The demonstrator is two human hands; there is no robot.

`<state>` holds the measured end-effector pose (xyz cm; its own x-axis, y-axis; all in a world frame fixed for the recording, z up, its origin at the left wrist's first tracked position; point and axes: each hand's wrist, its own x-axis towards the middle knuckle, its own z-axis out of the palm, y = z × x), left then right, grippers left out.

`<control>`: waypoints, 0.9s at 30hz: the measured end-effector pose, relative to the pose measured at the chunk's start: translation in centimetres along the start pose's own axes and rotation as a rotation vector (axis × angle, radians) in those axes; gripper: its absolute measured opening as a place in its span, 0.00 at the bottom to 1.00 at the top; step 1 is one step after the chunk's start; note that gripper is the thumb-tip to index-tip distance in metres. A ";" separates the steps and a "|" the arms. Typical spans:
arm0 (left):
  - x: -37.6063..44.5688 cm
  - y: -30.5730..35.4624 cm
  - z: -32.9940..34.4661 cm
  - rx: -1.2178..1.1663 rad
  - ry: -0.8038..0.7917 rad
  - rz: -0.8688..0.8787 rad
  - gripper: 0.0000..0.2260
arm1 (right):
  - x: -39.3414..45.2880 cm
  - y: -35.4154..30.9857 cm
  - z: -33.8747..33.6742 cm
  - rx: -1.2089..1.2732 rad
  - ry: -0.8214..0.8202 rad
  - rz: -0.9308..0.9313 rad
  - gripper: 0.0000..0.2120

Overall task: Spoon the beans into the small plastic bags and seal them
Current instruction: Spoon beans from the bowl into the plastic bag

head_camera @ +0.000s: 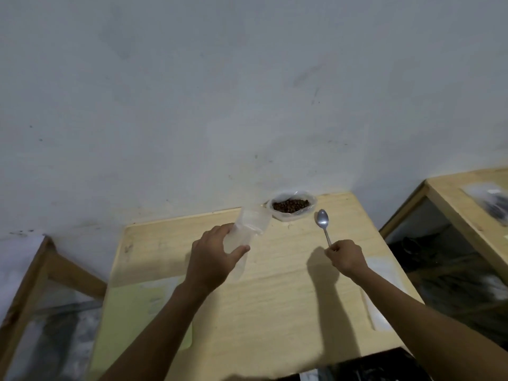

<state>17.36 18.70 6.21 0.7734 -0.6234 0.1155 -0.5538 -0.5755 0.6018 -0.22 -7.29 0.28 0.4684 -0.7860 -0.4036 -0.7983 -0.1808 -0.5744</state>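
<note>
Standing at far left, a wooden frame (33,273) against the pale wall (192,92), its lower part blurred. Lying flat on the near left corner of the light wooden table (275,298), a pale yellow-green sheet (143,306), partly crossed by the left forearm. Raised above the tabletop, the left hand (213,261), fingers and thumb curled round a small clear plastic bag (248,229); bag held roughly upright and tilted, its upper end rising past the fingers toward the wall, its lower end hanging below the thumb, empty as far as can be told. Sitting at the table's far edge against the wall, just right of the bag's top, a clear plastic bowl (310,209) lined with thin plastic and holding dark brown beans (290,205). Just right of the bowl and apart from it, a metal spoon (323,224), bowl end up and pointing toward the wall, empty, handle running down into the right hand (346,257). Right hand curled into a fist round the handle's end, held over the table. Lying along the table's right edge, beyond that wrist, a pale translucent sheet or bags (380,287), too blurred to tell which. Standing at far right, a second wooden table (453,204) with something dark and blurred on top.
</note>
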 end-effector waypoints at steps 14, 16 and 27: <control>1.1 2.3 2.0 -0.052 0.031 -0.253 0.31 | 8.5 1.5 2.2 -0.136 0.002 0.112 0.12; 1.2 2.3 1.9 -0.048 0.031 -0.246 0.32 | 8.9 1.8 2.2 -0.107 -0.005 0.125 0.14; 3.9 2.5 2.0 -0.037 0.027 -0.201 0.27 | 9.4 -0.5 -5.3 -0.241 -0.176 -0.154 0.09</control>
<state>18.38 13.76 6.54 0.8753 -0.4834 0.0108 -0.3761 -0.6666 0.6436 2.52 -17.72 0.58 0.6317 -0.6285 -0.4538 -0.7699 -0.4408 -0.4614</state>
